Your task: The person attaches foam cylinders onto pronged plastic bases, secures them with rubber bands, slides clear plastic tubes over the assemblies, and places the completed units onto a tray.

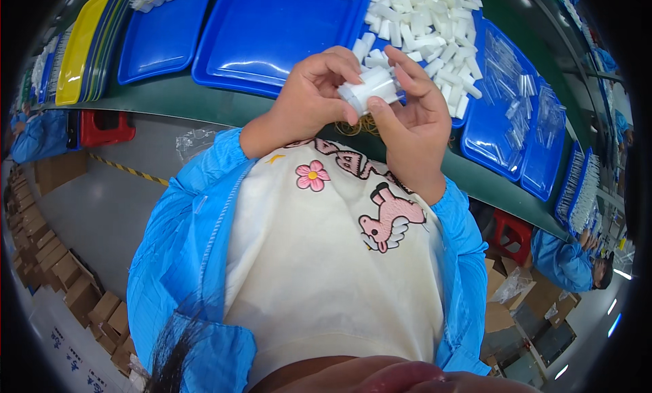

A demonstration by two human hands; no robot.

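Both my hands meet over the near edge of the table, around a small bundle of white plastic pieces (372, 89). My left hand (314, 91) pinches the bundle's left end between thumb and fingers. On the other side, my right hand (415, 115) grips it with the thumb in front and the fingers curled behind. The pieces look like short white tubes or blocks lying side by side; their exact kind I cannot make out. Just beyond my right hand, a heap of similar white pieces (428, 26) lies on a blue tray. Some thin yellowish rubber bands (358, 127) show below the bundle.
A large blue tray (272, 36) lies left of the heap, a smaller blue tray (166, 43) further left. Stacked trays with a yellow one (83, 47) stand at the left end. Clear plastic pieces (506, 94) fill blue trays at right. Red stools (105, 129) and cardboard boxes (64, 271) stand around.
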